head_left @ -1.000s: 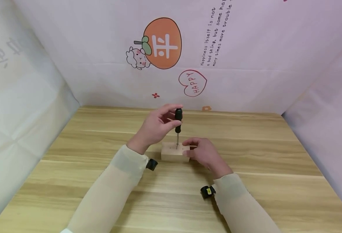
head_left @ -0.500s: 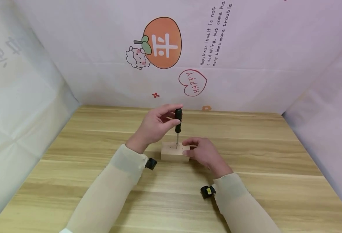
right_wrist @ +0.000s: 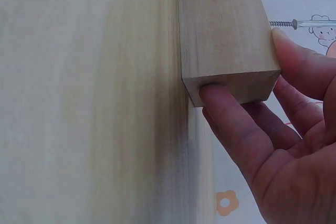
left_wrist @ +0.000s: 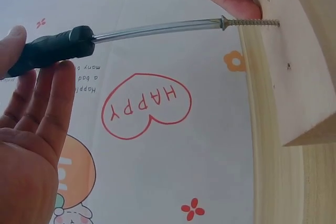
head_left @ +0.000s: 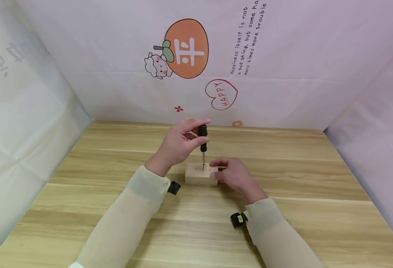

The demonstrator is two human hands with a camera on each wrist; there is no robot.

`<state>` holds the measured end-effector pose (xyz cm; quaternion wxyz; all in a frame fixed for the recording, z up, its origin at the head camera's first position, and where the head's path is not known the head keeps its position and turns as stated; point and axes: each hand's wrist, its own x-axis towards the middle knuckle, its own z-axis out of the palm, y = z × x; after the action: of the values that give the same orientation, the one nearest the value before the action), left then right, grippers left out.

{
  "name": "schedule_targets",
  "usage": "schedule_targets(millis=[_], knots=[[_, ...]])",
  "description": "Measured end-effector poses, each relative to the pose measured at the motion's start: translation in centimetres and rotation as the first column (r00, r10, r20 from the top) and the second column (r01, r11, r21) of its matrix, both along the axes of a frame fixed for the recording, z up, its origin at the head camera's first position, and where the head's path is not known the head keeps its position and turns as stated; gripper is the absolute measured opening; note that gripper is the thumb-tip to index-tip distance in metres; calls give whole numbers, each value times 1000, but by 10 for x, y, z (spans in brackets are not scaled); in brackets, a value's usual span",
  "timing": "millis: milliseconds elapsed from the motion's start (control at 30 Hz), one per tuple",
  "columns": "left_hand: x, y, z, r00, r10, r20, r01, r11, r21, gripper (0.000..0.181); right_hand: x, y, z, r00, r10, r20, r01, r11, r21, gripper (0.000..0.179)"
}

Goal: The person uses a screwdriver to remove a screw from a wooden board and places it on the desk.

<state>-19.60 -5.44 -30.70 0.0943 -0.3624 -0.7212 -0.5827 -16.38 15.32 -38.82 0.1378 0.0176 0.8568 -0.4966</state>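
In the head view a pale wooden block point(head_left: 198, 180) lies on the table with small dark holes in its upper face. A screw point(left_wrist: 254, 22) stands in one hole, most of its thread showing in the left wrist view. The tip of a screwdriver point(left_wrist: 157, 29) with a black handle meets the screw's head. My left hand point(head_left: 178, 145) pinches that handle between thumb and fingers, index finger reaching over its top end. On the block's right end, my right hand point(head_left: 236, 176) grips with the thumb near the screw and a finger against the end face point(right_wrist: 239, 87).
The wood-grain table point(head_left: 303, 178) spreads around the block. Behind it hangs a white printed cloth point(head_left: 283, 96), with more cloth at both sides. A black wrist camera point(head_left: 174, 188) sits by the left cuff, another wrist camera point(head_left: 238, 220) by the right.
The screwdriver's handle has tipped slightly left, and the left hand's fingers have shifted a little on it. The right hand and the block stay in place.
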Motion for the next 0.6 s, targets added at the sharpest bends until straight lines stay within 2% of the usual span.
schedule_targets(millis=[133,200,400,600], knots=[[1,0,1,997,-71,15,72,997,-17,43,0,1,0,1000,0,2,0,1000,-6,28],[1,0,2,996,-87,29,88,996,-33,43,-1,1,1,1000,2,3,-2,1000,-10,28],[0,1,1,999,-45,30,46,998,-34,47,0,0,2,1000,14,4,-14,1000,1,28],[1,1,3,997,-76,26,77,996,-49,47,0,1,3,1000,7,9,-7,1000,-30,28]])
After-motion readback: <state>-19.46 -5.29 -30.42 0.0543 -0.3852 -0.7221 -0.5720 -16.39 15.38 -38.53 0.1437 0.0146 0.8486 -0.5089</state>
